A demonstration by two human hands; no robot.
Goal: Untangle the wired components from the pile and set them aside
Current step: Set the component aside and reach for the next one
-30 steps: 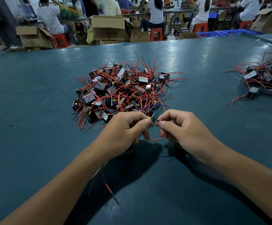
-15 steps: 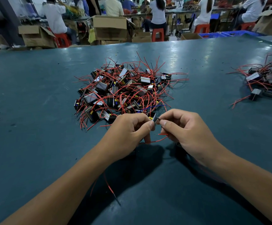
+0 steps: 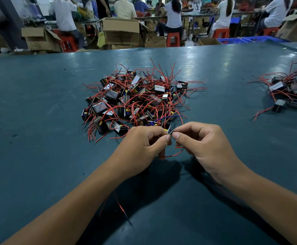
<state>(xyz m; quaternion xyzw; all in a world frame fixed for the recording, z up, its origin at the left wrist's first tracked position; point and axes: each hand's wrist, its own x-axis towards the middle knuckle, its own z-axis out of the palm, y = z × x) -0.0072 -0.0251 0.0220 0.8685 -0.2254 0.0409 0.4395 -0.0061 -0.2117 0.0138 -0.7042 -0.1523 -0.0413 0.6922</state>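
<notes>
Left hand [image 3: 140, 147] and right hand [image 3: 202, 145] meet fingertip to fingertip at the near edge of the pile [image 3: 135, 101], above the bench [image 3: 38, 156]; both grips are closed, thumb and forefinger of each pinching the same small dark wire end [image 3: 172, 132] between them; the remaining fingers of both hands are curled under.

A red wire [image 3: 174, 154] loops beneath the two hands, from under the left fingers toward the right palm; whether it joins the pinched end cannot be told; a second red lead [image 3: 120, 206] trails from under the left wrist toward the near side, ending in a bare dark tip lying on the bench.

The pile sits mid-bench, just beyond the hands; it consists of small black box-shaped components tangled in red wires, with one blue wire [image 3: 167, 117] at its near right edge; loose wire ends stick out on all sides.

A second, smaller group [image 3: 289, 92] of the same components lies far right, well apart from the pile, partly cut off by the frame edge.

Beyond the far bench edge: cardboard boxes [image 3: 121, 30], red stools [image 3: 172, 38], blue crates [image 3: 250, 40] and seated people at other benches.
</notes>
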